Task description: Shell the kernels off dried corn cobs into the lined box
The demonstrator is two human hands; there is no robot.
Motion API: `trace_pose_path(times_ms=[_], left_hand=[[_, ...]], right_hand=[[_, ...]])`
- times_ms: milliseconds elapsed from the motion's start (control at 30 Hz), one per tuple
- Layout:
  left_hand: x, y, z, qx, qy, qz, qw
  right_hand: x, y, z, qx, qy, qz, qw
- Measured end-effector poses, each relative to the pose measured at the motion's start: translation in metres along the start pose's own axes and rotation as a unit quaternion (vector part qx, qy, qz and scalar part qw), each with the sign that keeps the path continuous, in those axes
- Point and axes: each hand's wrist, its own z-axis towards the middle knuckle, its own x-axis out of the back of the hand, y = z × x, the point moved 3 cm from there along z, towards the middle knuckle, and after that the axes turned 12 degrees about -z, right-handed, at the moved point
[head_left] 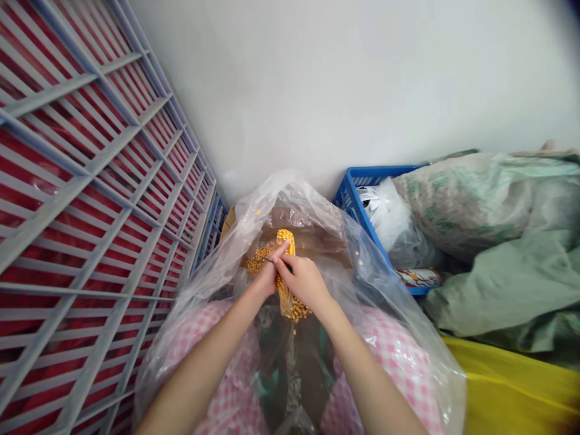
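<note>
Both my hands meet over a yellow corn cob (pixel 285 236) above a clear plastic sheet. My left hand (pixel 268 277) is closed around the cob from the left, a fingertip resting near its upper end. From the right, my right hand (pixel 305 280) is closed too, its thumb and fingers pressed together against the cob. A thin dark rod (pixel 266 259) sticks out leftward from between the hands; its far end is hidden by the fingers. Loose corn kernels (pixel 257 261) lie in a heap left of the cob, and more kernels (pixel 299 310) lie below it.
The clear plastic (pixel 362 241) drapes over my checked pink clothing (pixel 399 350) and a cardboard box. At left stands a slatted grey crate (pixel 90 163) with red material behind it. On the right, a blue basket (pixel 357 205) holds plastic bags and a sack (pixel 462 193). A white wall (pixel 339 78) rises ahead.
</note>
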Motion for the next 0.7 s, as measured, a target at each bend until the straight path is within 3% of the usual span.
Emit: trace_pose_path(times_ms=[133, 333, 467, 700], left_hand=[[-0.002, 0.001, 0.001, -0.009, -0.036, 0.009, 0.999], [-0.005, 0.003, -0.005, -0.011, -0.012, 0.04, 0.999], [-0.009, 0.004, -0.004, -0.034, -0.027, 0.029, 0.999], [-0.005, -0.004, 0.006, 0.008, -0.022, 0.007, 1.0]], right_hand=[[-0.001, -0.001, -0.001, 0.001, -0.004, 0.006, 1.0], [-0.002, -0.001, 0.0, 0.003, 0.0, -0.003, 1.0], [-0.005, -0.002, -0.001, -0.002, -0.002, -0.013, 1.0], [-0.012, -0.004, -0.001, -0.038, 0.016, -0.056, 0.998]])
